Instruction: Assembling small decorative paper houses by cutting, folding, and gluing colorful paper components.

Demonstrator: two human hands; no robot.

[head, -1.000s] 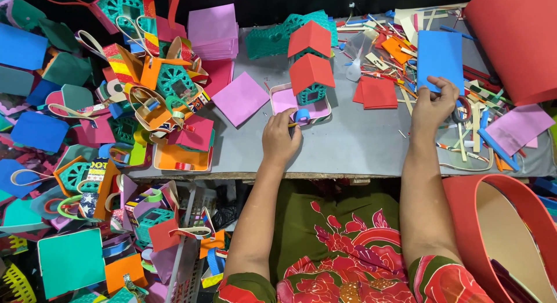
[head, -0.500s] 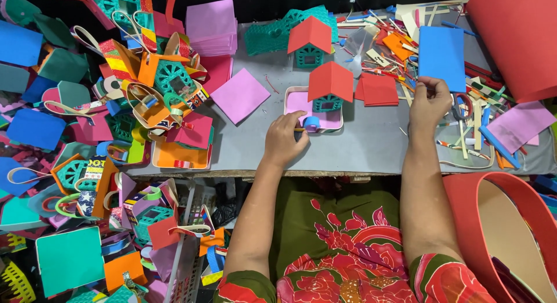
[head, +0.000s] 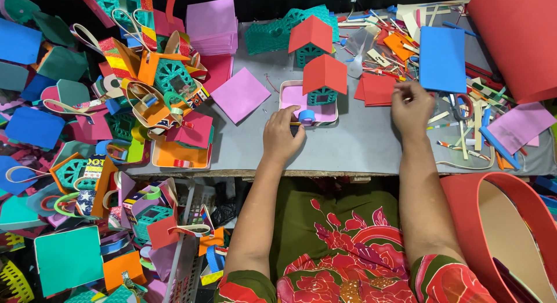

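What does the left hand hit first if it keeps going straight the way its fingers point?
Probably the small blue ring at the left hand's fingertips, on the pink tray's front edge; then the red-roofed house. Contact with the ring is unclear.

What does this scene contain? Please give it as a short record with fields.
setting: grey worktable crowded with coloured foam pieces
left hand: at a small blue ring on the pink tray
on tray: teal house with red roof
right hand: on the table beside the red foam squares
behind: second red-roofed house
far left: heap of finished foam crafts
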